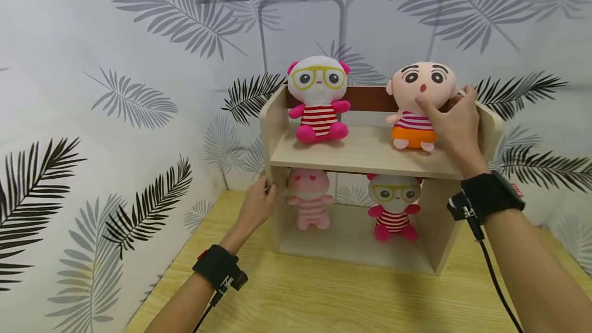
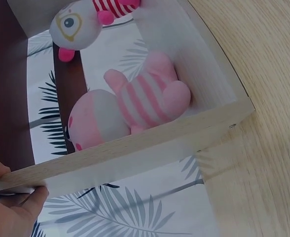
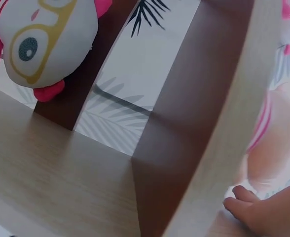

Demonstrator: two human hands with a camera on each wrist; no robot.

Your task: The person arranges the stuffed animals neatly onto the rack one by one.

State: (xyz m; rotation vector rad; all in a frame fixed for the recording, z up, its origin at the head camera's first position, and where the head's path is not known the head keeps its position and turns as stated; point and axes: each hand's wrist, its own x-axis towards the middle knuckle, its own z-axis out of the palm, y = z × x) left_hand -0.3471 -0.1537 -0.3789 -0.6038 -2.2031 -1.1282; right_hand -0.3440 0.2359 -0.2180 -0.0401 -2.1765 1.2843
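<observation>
My right hand (image 1: 455,125) holds a plush boy doll (image 1: 415,135) at the right of a wooden shelf's upper board (image 1: 361,154). The thumb lies across the doll's cheek; the other fingers are mostly hidden behind its head. This doll has a purple-striped top and orange shorts, and it stands upright. My left hand (image 1: 256,202) grips the front edge of the shelf's left side panel (image 2: 110,153), thumb on one face and fingers on the other. In the right wrist view, the right hand (image 3: 271,210) shows at the lower right, beyond the upper board.
A pink panda plush with yellow glasses (image 1: 319,117) sits at the upper left. Below are a pink striped plush (image 1: 313,207) and a second panda plush (image 1: 393,215). The shelf stands on a wood-grain table (image 1: 324,297) before a leaf-patterned wall covering (image 1: 152,40).
</observation>
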